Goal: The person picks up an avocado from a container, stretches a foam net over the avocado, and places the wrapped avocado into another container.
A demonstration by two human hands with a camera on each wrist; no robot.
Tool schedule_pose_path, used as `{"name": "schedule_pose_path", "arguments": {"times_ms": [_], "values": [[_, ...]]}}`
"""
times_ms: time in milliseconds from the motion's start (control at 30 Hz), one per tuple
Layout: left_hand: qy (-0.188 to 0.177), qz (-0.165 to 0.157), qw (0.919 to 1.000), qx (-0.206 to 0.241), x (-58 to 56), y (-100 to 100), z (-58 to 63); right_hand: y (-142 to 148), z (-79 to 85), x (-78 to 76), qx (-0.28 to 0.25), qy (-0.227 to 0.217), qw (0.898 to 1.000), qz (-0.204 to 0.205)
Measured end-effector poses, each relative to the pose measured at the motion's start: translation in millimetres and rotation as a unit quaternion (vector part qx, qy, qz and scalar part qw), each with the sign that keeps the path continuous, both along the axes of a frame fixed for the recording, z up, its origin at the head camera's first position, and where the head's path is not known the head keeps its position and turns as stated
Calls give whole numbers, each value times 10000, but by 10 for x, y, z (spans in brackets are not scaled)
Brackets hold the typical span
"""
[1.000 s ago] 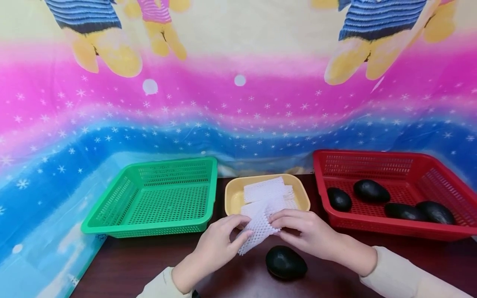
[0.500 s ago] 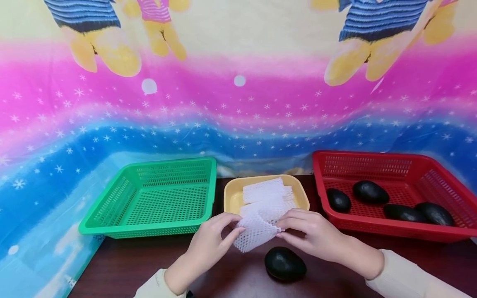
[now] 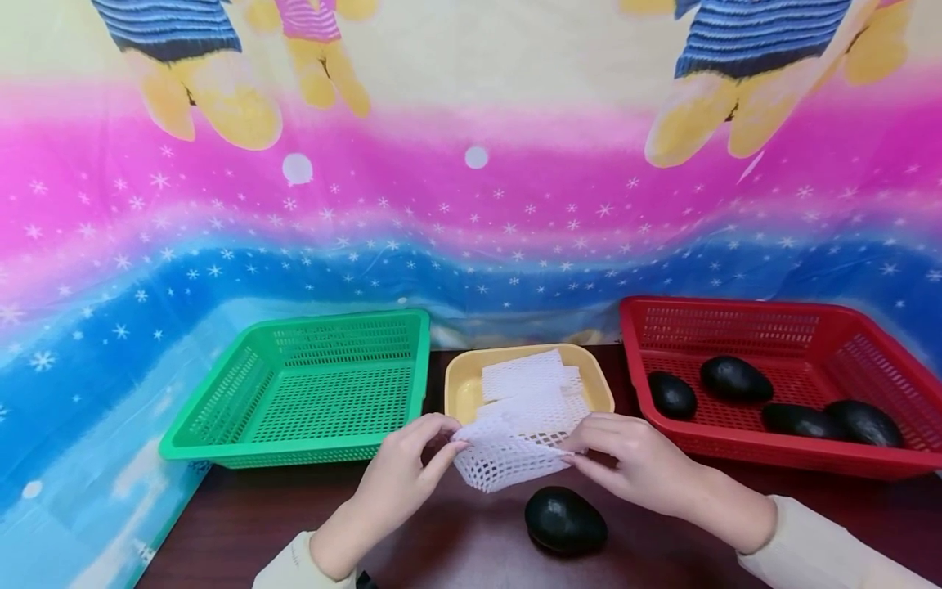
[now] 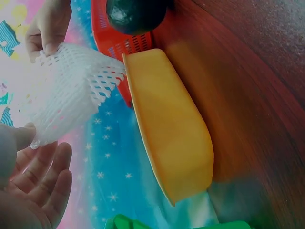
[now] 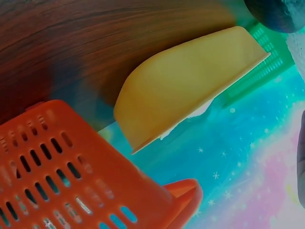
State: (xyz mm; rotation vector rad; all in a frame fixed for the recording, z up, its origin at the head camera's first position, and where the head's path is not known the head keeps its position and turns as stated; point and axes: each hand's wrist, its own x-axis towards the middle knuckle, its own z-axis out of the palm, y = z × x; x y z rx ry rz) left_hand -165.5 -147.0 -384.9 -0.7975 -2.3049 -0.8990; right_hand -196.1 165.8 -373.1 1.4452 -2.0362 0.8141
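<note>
A white foam fruit net [image 3: 508, 458] is stretched between both hands above the table. My left hand [image 3: 405, 470] pinches its left end between thumb and fingers, and my right hand [image 3: 636, 466] pinches the opposite end. From the left wrist view, the foam net [image 4: 71, 90] spreads flat with its mesh pulled wide on one side. Just below the net, a dark avocado [image 3: 565, 521] lies on the table, touched by neither hand. Behind the net, a shallow yellow tray [image 3: 462, 401] holds more white foam nets [image 3: 522, 376]. Only a sliver of the right hand shows in the right wrist view.
A green basket [image 3: 294, 454] with nothing in it stands at the left. At the right, a red basket [image 3: 780, 309] holds several dark avocados [image 3: 734, 379]. A printed cloth [image 3: 471, 204] hangs behind the dark brown table [image 3: 243, 523].
Both hands have moved apart, the left one leftward and the right one rightward. The foam net between them has gone from bunched and slanted to stretched out sideways. The avocado stays put.
</note>
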Motion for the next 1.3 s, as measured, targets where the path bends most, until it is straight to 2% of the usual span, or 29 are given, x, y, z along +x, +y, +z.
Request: {"name": "schedule_pose_path", "arguments": {"times_ms": [167, 300, 400, 633, 833, 933, 1067, 1300], "values": [[41, -142, 9999, 37, -6, -16, -6, 67, -9, 4, 21, 12, 10000, -92], [-139, -202, 9997, 8, -7, 9, 12, 81, -9, 1, 120, -222, 9995, -185], [-288, -217, 9993, -33, -2, 32, 30, 57, 7, -5, 171, -381, 9991, -9], [-546, -353, 9979, 42, 19, 41, 29, -45, 47, -24, 420, 279, 9926, 1105], [-814, -619, 9947, 116, 37, 50, 28, -128, 98, -64, 519, 860, 9867, 1280], [-769, -634, 9950, 31, 45, 52, 33, -158, 110, -74, 413, 1035, 9866, 1188], [-570, -482, 9972, 12, 40, 28, 30, -177, 103, -66, 149, 1041, 9893, 1007], [-50, -306, 9990, 332, 9, -58, 14, -146, 69, -30, 31, 1006, 9914, 837]]}}
